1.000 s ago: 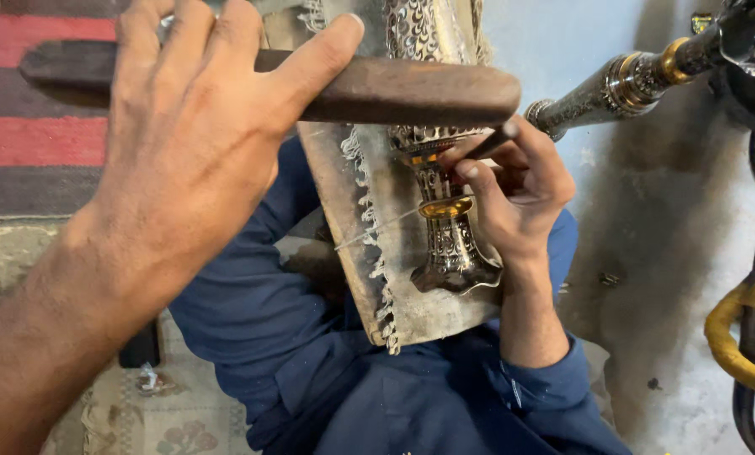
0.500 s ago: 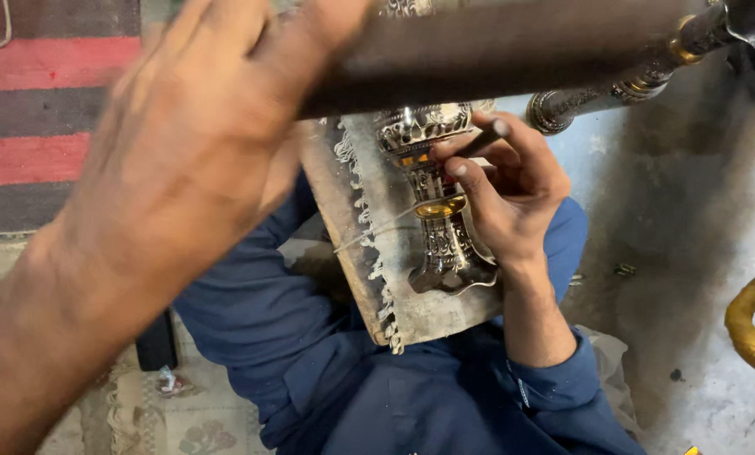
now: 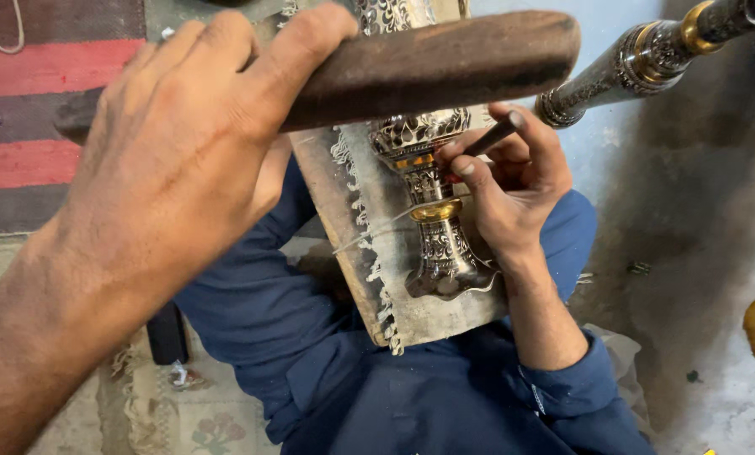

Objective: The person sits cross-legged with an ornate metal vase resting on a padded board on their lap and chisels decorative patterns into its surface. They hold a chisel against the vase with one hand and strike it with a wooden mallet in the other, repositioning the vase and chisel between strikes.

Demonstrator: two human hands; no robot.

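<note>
Engraved metal stem point(image 3: 432, 227), silver with a brass band, lies along a worn wooden board point(image 3: 445, 316) propped on my blue-clad lap. My right hand point(image 3: 512, 190) rests just beside it on the right, fingers pinched around a thin metal punch point(image 3: 488, 139) whose tip meets the stem's upper part. My left hand point(image 3: 184, 160) is wrapped tight round a dark wooden baton point(image 3: 445, 63), held crosswise above the stem's top. Another engraved pipe point(image 3: 621, 67) slants across the upper right.
</note>
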